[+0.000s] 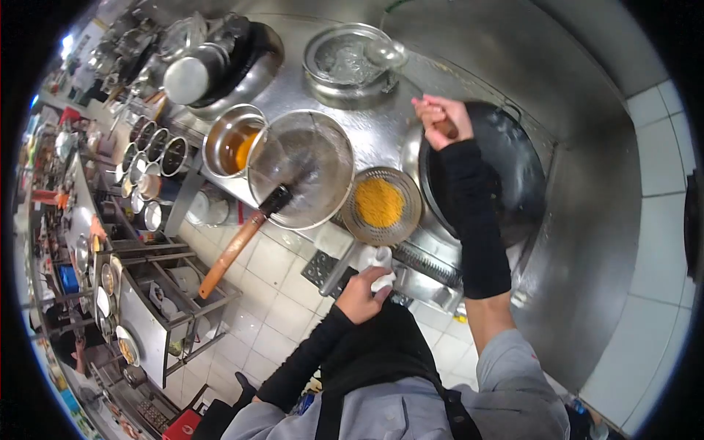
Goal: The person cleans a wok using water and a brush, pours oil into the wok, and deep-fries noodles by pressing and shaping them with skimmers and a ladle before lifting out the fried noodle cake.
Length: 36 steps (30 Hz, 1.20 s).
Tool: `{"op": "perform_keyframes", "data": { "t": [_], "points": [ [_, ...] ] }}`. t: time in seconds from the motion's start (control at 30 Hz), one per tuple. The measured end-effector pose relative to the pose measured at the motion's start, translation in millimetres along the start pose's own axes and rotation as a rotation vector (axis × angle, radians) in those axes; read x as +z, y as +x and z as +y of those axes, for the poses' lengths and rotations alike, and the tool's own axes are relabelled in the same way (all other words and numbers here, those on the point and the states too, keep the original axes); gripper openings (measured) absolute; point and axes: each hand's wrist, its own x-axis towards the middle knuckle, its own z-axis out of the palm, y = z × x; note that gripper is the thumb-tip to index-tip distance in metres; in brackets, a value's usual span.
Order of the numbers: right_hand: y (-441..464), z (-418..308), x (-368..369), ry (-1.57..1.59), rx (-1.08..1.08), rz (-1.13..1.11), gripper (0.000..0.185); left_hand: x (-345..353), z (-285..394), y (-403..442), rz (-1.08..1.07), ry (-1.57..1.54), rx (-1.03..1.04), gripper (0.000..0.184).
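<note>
The right hand (445, 119) is wrapped round the handle of a ladle (386, 54), its bowl over the pot (314, 61) at upper middle; the left hand (361, 295) clutches a white cloth (382, 257) at lower centre; the step looks like ladling at the pot; moving on calls for a level ladle, clear of the colander (413, 210) and wok (517, 165).

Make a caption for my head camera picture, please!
Right hand holds a ladle at a pot; left hand holds something white.
</note>
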Motion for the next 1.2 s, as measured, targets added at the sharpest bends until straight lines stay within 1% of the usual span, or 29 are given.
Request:
{"op": "perform_keyframes", "data": {
  "t": [0.03, 0.07, 0.1, 0.13, 0.17, 0.2, 0.23, 0.33, 0.4, 0.53, 0.57, 0.63, 0.67, 0.7, 0.73, 0.77, 0.8, 0.83, 0.87, 0.9, 0.93, 0.97, 1.0, 1.03, 1.07, 1.1, 1.13, 1.17, 1.2],
  "points": [
    [-11.6, -9.6, 7.9, -0.144, -0.053, 0.035, 0.016, -19.2, 45.9, 7.7, -0.059, -0.171, 0.015, 0.03],
    [-20.7, -17.7, 13.4, -0.29, -0.098, 0.07, 0.014, -44.8, 92.6, 17.2, -0.197, -0.144, 0.065, 0.028],
    [-21.9, -24.3, 15.5, -0.471, -0.222, 0.112, 0.01, -58.4, 121.7, 25.1, -0.26, -0.101, 0.264, 0.028],
    [-29.8, -21.0, 30.8, -0.684, -0.338, 0.275, 0.01, -72.6, 162.1, 31.1, -0.316, -0.093, 0.375, 0.032],
    [-21.5, -35.2, 20.8, -1.119, -0.418, 0.301, 0.017, -77.9, 196.5, 35.6, -0.355, -0.052, 0.465, 0.033],
    [-20.1, -35.4, 23.7, -1.57, -0.533, 0.535, 0.024, -78.8, 225.8, 40.5, -0.399, 0.088, 0.596, 0.031],
    [-51.7, 0.1, 66.2, -1.816, -0.493, 0.717, 0.029, -77.7, 250.0, 44.1, -0.445, 0.222, 0.684, 0.031],
    [-27.3, 9.0, 49.1, -2.352, -0.748, 0.802, 0.026, -78.0, 292.9, 45.7, -0.603, 0.503, 0.773, 0.031],
    [-6.7, 18.9, 42.7, -2.321, -0.74, 0.752, 0.027, -86.9, 305.8, 44.6, -0.674, 0.604, 0.782, 0.032],
    [49.8, 55.3, 46.5, -2.211, -0.783, 0.641, 0.029, -120.3, 318.9, 46.3, -0.72, 0.653, 0.712, 0.033],
    [74.4, 61.2, 48.7, -2.096, -0.716, 0.605, 0.029, -129.6, 320.8, 46.1, -0.719, 0.649, 0.682, 0.034],
    [145.6, 68.9, 18.0, -1.769, -0.662, 0.636, 0.026, -146.0, 321.4, 48.1, -0.729, 0.643, 0.643, 0.035],
    [184.9, 61.3, 4.9, -1.565, -0.685, 0.658, 0.022, -153.8, 320.0, 48.7, -0.73, 0.633, 0.622, 0.035],
    [157.9, 71.2, 17.3, -0.992, -0.597, 0.433, 0.014, -161.1, 316.7, 48.6, -0.746, 0.602, 0.587, 0.035],
    [130.7, 84.8, 34.5, -0.433, -0.477, 0.18, 0.021, -167.2, 311.6, 46.7, -0.767, 0.565, 0.559, 0.036],
    [149.9, 69.0, 21.3, -0.026, -0.244, 0.026, 0.015, -173.9, 301.9, 47.6, -0.787, 0.501, 0.513, 0.036],
    [171.0, 53.8, 4.7, 0.367, 0.015, -0.126, 0.013, -180.9, 288.9, 41.7, -0.833, 0.419, 0.485, 0.038],
    [151.2, 51.5, 22.0, 0.528, 0.052, -0.147, 0.015, -183.5, 269.3, 35.7, -0.876, 0.33, 0.457, 0.039],
    [150.0, 39.4, 26.3, 0.526, 0.018, -0.147, 0.012, -184.3, 251.3, 29.2, -0.87, 0.273, 0.477, 0.042],
    [144.7, 26.9, 32.9, 0.464, -0.052, -0.18, 0.011, -183.6, 234.3, 27.0, -0.852, 0.179, 0.517, 0.04],
    [134.2, 10.2, 40.8, 0.398, -0.13, -0.21, 0.011, -183.4, 218.2, 24.0, -0.865, 0.141, 0.472, 0.039],
    [117.5, -10.7, 46.5, 0.388, -0.142, -0.208, 0.012, -183.8, 202.6, 21.0, -0.879, 0.103, 0.431, 0.038],
    [92.9, -28.1, 49.4, 0.295, -0.334, -0.152, 0.016, -182.7, 186.1, 18.8, -0.89, 0.064, 0.395, 0.038],
    [54.9, -33.1, 57.1, 0.136, -0.593, -0.126, 0.019, -180.1, 166.6, 15.0, -0.912, 0.009, 0.248, 0.037],
    [34.4, -68.1, 31.4, -0.366, -0.693, 0.061, 0.023, -175.1, 145.5, 11.1, -0.932, -0.043, 0.1, 0.037],
    [-18.6, -66.9, 41.9, -0.702, -0.778, 0.438, 0.027, -167.5, 124.4, 6.8, -0.957, -0.067, -0.084, 0.037],
    [-59.5, -64.2, 41.1, -1.072, -0.961, 0.773, 0.025, -154.2, 92.1, -1.4, -0.932, -0.159, -0.157, 0.037],
    [-101.3, -60.4, 41.6, -1.382, -1.034, 1.251, 0.025, -137.2, 57.0, -8.8, -0.904, -0.25, -0.228, 0.036],
    [-136.6, -61.2, 19.5, -1.73, -1.132, 1.568, 0.03, -119.3, 27.4, -15.5, -0.894, -0.313, -0.26, 0.036]
  ]
}}
